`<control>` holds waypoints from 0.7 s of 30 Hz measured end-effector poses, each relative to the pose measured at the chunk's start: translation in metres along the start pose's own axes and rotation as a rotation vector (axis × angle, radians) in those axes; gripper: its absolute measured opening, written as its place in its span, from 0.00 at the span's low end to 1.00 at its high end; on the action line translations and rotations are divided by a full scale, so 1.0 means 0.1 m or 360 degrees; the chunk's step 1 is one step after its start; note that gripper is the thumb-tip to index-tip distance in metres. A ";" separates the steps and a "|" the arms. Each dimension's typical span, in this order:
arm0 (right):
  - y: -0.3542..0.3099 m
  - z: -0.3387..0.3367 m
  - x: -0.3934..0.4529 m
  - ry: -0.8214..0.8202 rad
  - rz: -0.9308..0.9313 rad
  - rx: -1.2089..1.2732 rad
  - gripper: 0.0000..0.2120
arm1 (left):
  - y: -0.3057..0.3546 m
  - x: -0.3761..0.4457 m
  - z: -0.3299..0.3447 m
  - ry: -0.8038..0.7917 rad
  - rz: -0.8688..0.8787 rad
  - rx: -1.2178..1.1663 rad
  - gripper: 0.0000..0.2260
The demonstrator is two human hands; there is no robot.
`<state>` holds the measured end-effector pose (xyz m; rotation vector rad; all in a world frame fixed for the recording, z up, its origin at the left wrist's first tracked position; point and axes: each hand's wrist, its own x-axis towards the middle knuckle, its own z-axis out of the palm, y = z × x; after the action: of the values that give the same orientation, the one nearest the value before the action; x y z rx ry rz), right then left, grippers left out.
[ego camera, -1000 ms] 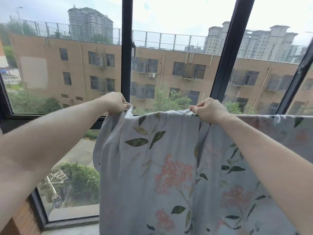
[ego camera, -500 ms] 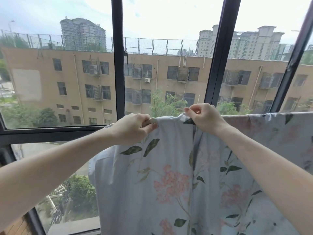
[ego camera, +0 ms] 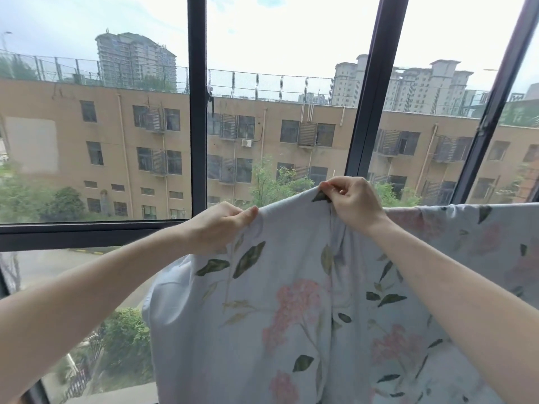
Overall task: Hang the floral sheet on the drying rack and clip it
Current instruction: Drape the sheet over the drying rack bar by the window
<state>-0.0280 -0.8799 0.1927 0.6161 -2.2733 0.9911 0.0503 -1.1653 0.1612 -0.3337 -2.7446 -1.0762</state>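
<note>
The floral sheet (ego camera: 291, 301), pale blue with pink flowers and dark green leaves, hangs in front of the window and fills the lower right of the view. Its top edge runs level to the right, draped over a rail that the cloth hides. My left hand (ego camera: 217, 228) grips the top edge near the sheet's left end. My right hand (ego camera: 351, 204) pinches the top edge a little higher and to the right, lifting a peak in the cloth. No clip is visible.
Dark window frames (ego camera: 197, 112) stand close behind the sheet, with a horizontal bar (ego camera: 87, 233) at the left. Through the glass I see a tan building, trees and tower blocks.
My left hand has slid right along the top edge toward my right hand. The right hand has lifted its pinch of the cloth slightly. The view has tilted upward.
</note>
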 end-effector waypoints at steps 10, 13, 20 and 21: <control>-0.15 0.39 0.47 -0.0644 0.0350 -0.0219 0.11 | -0.08 0.07 -0.09 -0.0177 -0.0286 -0.0192 0.35; -0.20 0.33 0.48 -0.0952 0.0476 -0.0368 0.15 | -0.09 -0.02 -0.17 -0.0127 -0.0178 -0.0083 0.31; -0.27 0.28 0.45 -0.1177 0.0539 -0.0524 0.25 | -0.06 -0.39 -0.54 -0.0110 -0.0033 0.0223 0.15; -0.29 0.28 0.44 -0.1206 0.0545 -0.0535 0.24 | -0.06 -0.41 -0.56 -0.0092 -0.0012 0.0257 0.14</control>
<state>-0.0515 -0.9271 0.2208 0.5153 -3.2094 0.5272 0.0929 -1.2136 0.1876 -0.3363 -2.8627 -0.8519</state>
